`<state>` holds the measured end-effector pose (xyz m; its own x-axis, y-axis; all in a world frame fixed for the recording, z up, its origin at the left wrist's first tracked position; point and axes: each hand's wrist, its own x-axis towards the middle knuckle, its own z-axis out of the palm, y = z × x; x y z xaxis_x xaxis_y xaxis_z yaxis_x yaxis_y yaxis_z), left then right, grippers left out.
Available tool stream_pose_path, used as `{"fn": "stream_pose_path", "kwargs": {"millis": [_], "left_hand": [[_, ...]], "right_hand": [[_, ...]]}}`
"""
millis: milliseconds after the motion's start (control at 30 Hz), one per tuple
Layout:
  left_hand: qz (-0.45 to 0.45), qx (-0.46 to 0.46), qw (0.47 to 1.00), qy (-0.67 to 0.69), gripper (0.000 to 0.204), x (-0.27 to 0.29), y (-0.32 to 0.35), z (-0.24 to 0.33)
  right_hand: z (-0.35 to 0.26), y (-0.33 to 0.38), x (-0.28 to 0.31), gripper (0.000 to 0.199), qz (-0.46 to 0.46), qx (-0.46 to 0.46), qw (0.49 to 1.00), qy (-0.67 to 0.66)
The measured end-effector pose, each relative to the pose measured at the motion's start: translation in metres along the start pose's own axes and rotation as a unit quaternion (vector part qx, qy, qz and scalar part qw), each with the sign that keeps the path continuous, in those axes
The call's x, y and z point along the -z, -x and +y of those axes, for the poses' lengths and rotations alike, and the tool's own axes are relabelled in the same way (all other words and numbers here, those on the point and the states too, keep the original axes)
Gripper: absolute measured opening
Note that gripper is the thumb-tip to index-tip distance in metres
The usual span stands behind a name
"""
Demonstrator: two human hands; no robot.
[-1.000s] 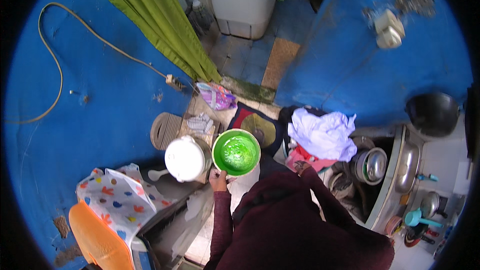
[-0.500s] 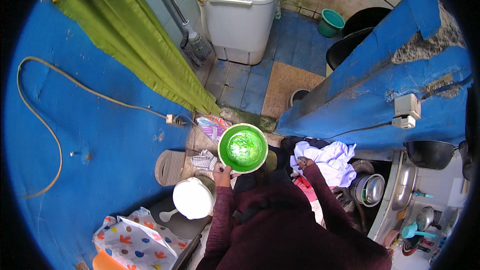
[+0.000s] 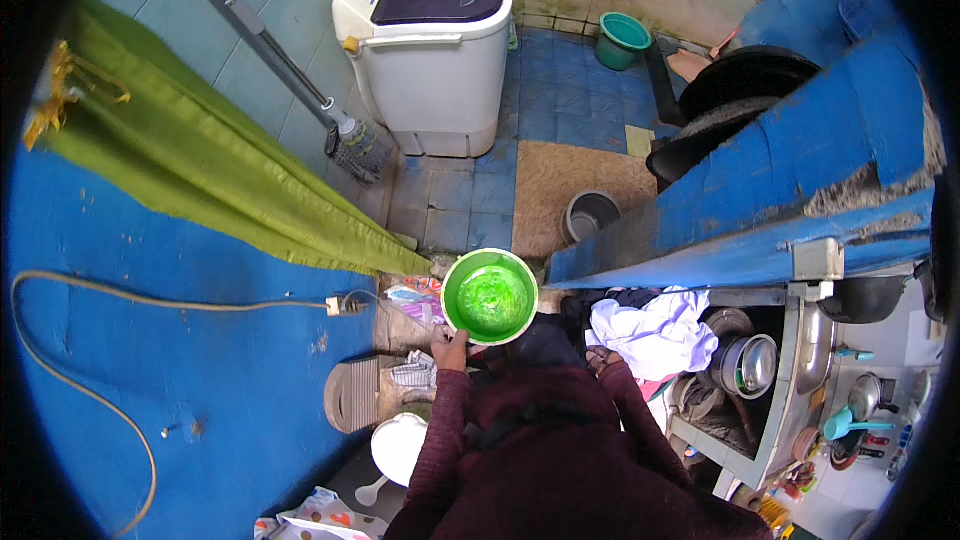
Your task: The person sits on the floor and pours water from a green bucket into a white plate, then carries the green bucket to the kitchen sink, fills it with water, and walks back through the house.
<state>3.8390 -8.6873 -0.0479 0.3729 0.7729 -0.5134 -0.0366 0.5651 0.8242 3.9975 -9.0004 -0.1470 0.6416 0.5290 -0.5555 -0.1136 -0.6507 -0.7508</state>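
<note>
My left hand (image 3: 450, 347) grips the near-left rim of a round green bucket (image 3: 490, 297), thumb over the edge. Shiny green-tinted liquid lies inside it, and the bucket is held in front of my body. My right hand (image 3: 603, 359) is closed at the lower left edge of a bunched white cloth (image 3: 655, 332). Whatever its fingers hold is hidden. Dark cloth lies between the bucket and the white cloth, and a bit of pink cloth shows below.
Ahead stand a white washing machine (image 3: 440, 50), a mop (image 3: 350, 135), a teal bucket (image 3: 622, 41) and a grey basin (image 3: 590, 216) on a brown mat. A green curtain (image 3: 230, 175) hangs left. A washboard (image 3: 352, 395) and white bucket (image 3: 398, 450) sit nearby. Pots (image 3: 755, 365) fill the right shelf.
My view has shifted forward, bringing more of the washing machine and floor into sight. The left hand still holds the green bucket. My right hand has drawn back toward my body, at the white cloth's edge.
</note>
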Motion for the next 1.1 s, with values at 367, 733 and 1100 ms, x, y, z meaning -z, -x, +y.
{"fn": "stream_pose_path", "kwargs": {"millis": [367,733,1100], "left_hand": [[0.008,0.024,0.999,0.02,0.016,-0.061,-0.059,0.002],[0.002,0.016,0.998,0.057,0.014,-0.121,-0.085,0.002],[0.01,0.02,0.999,0.037,0.015,-0.13,-0.119,-0.002]], "right_hand": [[-0.195,-0.049,0.055,0.04,-0.002,0.171,0.983,0.067],[-0.206,-0.07,0.063,0.042,0.036,0.118,0.992,-0.022],[-0.262,-0.06,0.071,0.036,0.067,0.063,0.996,0.01]]}}
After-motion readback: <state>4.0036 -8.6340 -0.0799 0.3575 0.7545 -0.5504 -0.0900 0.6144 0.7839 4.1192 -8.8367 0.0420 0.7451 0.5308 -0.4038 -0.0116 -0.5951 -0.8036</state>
